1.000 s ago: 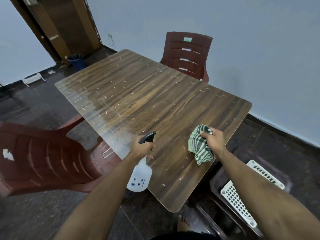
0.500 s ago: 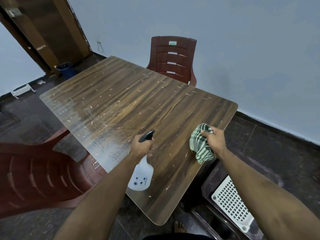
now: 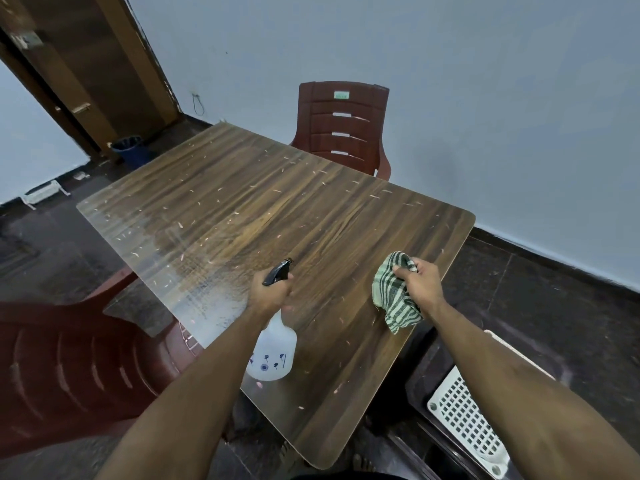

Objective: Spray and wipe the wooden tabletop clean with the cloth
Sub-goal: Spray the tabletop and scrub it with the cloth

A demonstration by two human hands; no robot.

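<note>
Wooden tabletop (image 3: 311,216) carried pale flecks; our left hand (image 3: 272,294) gripped the spray bottle (image 3: 273,355), our right hand (image 3: 420,284), at 3 o'clock, clutched the checked cloth (image 3: 394,299).

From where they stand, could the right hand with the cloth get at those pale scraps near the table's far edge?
Probably not without leaning: the right hand holds the cloth over the tabletop's near part. Nothing blocks the way.

1. The table (image 3: 311,216) fills the middle of the view.
2. One chair (image 3: 343,129) stands behind the table's far edge; another chair (image 3: 69,362) sits at its left.
3. A bin (image 3: 129,147) stands on the floor far left, by the door (image 3: 104,64).
4. A slotted basket (image 3: 464,420) lies low on the right, beside the table.
</note>
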